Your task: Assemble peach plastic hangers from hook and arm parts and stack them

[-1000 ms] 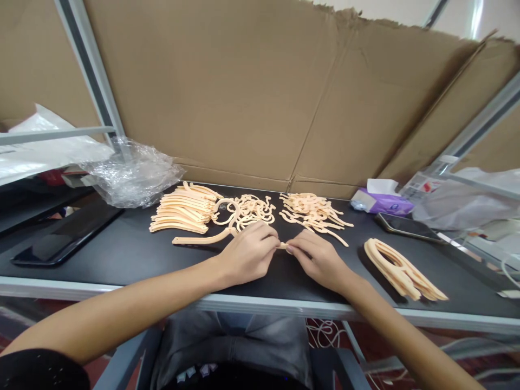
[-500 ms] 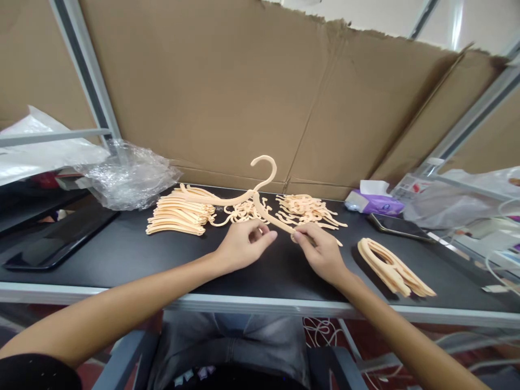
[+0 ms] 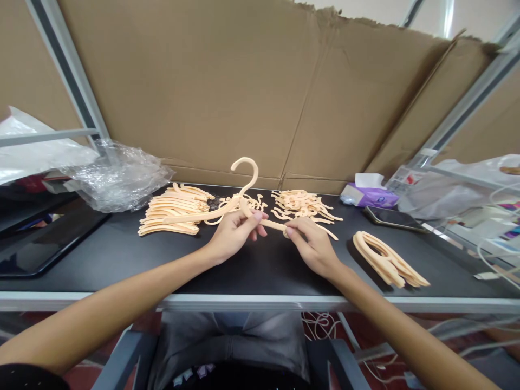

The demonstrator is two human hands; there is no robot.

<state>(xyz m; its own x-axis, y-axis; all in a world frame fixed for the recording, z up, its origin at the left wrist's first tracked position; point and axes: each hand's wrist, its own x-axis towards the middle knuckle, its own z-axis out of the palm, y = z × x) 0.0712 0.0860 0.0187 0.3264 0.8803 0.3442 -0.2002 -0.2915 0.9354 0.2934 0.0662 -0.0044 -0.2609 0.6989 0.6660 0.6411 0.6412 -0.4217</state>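
A peach-coloured plastic clothes hanger point(image 3: 253, 174) is held up over the black tabletop, its hook pointing upward and its two arms spread. My left hand point(image 3: 233, 233) is closed round the hanger's right arm, close to the centre joint. My right hand point(image 3: 312, 244) pinches the outer end of that same arm between thumb and fingers. The other arm reaches left, in front of a stack of hanger arms point(image 3: 174, 208). Behind my hands lie a small heap of hooks point(image 3: 257, 201) and a pile of thin peach pieces point(image 3: 303, 203).
Folded hangers point(image 3: 385, 260) lie stacked at the right. Beyond them are a phone point(image 3: 394, 218) and a purple tissue pack point(image 3: 369, 194). Crumpled clear plastic point(image 3: 122, 176) and a black tray point(image 3: 49, 238) sit at the left. A cardboard wall point(image 3: 203, 92) closes off the back.
My left hand, free of the hanger before, has closed on its right arm. The hanger has lowered and tilted, its hook shifting left. The view has shifted slightly.
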